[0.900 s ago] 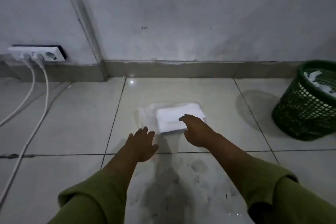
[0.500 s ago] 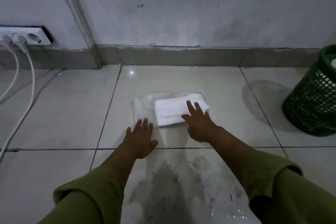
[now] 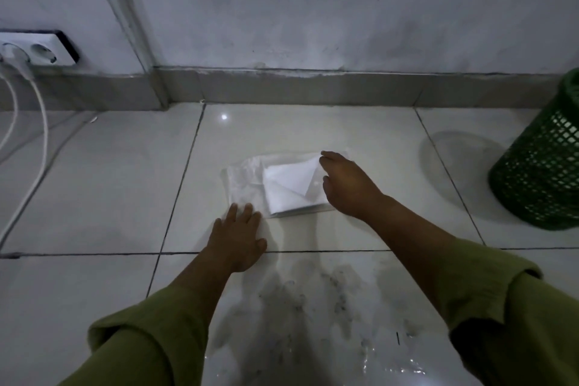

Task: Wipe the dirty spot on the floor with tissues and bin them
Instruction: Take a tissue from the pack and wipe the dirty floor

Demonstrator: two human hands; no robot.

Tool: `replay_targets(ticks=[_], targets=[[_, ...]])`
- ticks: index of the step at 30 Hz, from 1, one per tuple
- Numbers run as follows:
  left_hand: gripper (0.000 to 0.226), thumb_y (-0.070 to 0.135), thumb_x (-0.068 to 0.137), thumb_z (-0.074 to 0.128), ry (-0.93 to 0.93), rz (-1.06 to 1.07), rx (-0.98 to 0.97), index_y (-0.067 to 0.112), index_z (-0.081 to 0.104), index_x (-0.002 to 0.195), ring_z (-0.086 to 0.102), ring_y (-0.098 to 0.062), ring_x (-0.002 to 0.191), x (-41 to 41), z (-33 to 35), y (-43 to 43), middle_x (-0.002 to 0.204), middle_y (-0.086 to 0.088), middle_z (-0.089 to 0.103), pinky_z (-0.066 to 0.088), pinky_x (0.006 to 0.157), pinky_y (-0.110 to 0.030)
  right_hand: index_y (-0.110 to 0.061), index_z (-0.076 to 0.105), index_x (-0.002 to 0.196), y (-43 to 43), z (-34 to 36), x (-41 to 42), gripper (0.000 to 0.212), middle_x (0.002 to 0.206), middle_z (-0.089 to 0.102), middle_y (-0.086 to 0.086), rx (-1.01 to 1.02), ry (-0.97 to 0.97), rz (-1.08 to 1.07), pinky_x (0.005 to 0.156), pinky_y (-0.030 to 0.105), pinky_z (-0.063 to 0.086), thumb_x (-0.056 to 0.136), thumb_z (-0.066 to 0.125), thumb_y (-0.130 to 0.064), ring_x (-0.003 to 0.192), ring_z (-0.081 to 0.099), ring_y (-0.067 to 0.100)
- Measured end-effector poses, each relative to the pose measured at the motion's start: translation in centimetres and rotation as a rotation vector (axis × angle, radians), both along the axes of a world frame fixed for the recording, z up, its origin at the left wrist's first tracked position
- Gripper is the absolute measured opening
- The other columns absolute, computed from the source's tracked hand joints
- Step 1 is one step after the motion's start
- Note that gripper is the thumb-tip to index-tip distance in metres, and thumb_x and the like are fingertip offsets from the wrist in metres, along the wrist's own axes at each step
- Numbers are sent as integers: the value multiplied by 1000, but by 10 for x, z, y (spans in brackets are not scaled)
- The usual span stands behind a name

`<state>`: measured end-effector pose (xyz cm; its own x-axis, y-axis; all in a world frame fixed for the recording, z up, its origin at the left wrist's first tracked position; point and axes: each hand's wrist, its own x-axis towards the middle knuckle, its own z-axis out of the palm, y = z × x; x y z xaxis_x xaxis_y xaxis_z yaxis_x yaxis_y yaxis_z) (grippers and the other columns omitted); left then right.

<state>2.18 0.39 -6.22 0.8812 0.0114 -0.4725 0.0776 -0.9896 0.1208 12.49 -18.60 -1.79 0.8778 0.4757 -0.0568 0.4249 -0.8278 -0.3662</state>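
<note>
On the glossy white floor tiles (image 3: pixel 103 185), a stack of folded white tissues (image 3: pixel 289 188) in clear plastic wrap lay beyond the grey smudged dirty spot (image 3: pixel 313 301), right hand (image 3: pixel 347 185) pinching its top sheet's lifted corner, left hand (image 3: pixel 238 238) flat, fingers spread on the wrap's near-left edge, green mesh plastic bin (image 3: pixel 542 166) well right of the stack.

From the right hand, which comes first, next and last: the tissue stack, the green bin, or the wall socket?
1. Tissue stack: touching the right hand, which lifts the top sheet's corner.
2. Green bin: farther off, at the right edge.
3. Wall socket: farthest, on the wall at far left.
</note>
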Motion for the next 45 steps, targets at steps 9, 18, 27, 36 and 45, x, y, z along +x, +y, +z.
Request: replay_targets(ticks=[9, 18, 27, 36, 45], targets=[[59, 40, 95, 34, 23, 40, 36, 15, 16, 145, 1, -32, 145, 10, 3, -7, 159, -6, 4, 13, 117, -51, -1, 59, 115, -5, 39, 1, 28, 118, 61, 16, 246, -304, -88, 91, 34, 45, 90, 48, -5, 103, 59, 30], [39, 43, 94, 37, -412, 313, -88, 18, 61, 112, 60, -26, 103, 7, 36, -18, 112, -7, 66, 47, 86, -35, -5, 60, 89, -15, 64, -18, 9, 92, 63, 11, 368, -465, -91, 69, 30, 48, 85, 54, 1, 78, 59, 23], [37, 39, 88, 57, 44, 1135, -1520, 4, 54, 98, 66, -23, 74, 22, 121, -35, 87, -16, 67, 56, 65, -27, -11, 54, 103, -5, 79, -52, 18, 96, 64, 8, 371, -362, 52, 73, 39, 53, 87, 54, -4, 82, 59, 23], [24, -8, 80, 63, -280, 1097, -1301, -6, 55, 102, 64, -19, 57, -26, 114, -3, 98, -22, 60, 55, 48, -16, -10, 63, 101, 4, 62, -101, 19, 94, 65, 9, 185, -265, 75, 69, 29, 39, 83, 57, -6, 89, 59, 26], [69, -15, 75, 61, -296, 809, -990, 21, 44, 132, 58, -36, 94, -111, 73, 32, 119, -21, 48, 57, 48, -21, -8, 71, 89, 28, 16, -155, 15, 90, 68, 13, 154, -183, 128, 71, 37, 48, 81, 57, -8, 87, 60, 33]])
